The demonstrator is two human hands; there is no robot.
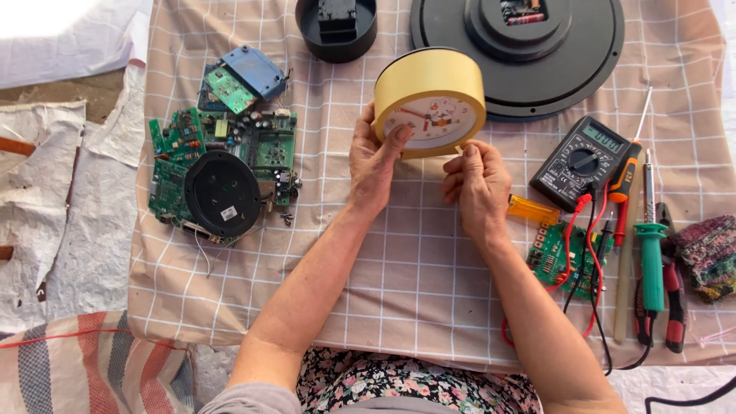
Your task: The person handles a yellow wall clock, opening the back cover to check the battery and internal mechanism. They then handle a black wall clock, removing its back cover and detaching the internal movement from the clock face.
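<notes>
— Round yellow plastic clock with a white dial (431,100)?
— Held up over the middle of the beige checked cloth (383,276), tilted, dial facing near. Left hand (373,165) clasped round its left rim, thumb on the dial edge. Right hand (477,184) closed at the lower right edge, fingers curled; whether pinching the rim, cannot tell.
— Left of the hands?
— Heap of green circuit boards with a black round disc on top (222,180).
— Right?
— Black multimeter with red and black leads (583,161), translucent orange lighter (534,210), green-handled soldering iron (652,257).
— Far side?
— Large black round clock back (517,54), small black round housing (336,29).
</notes>
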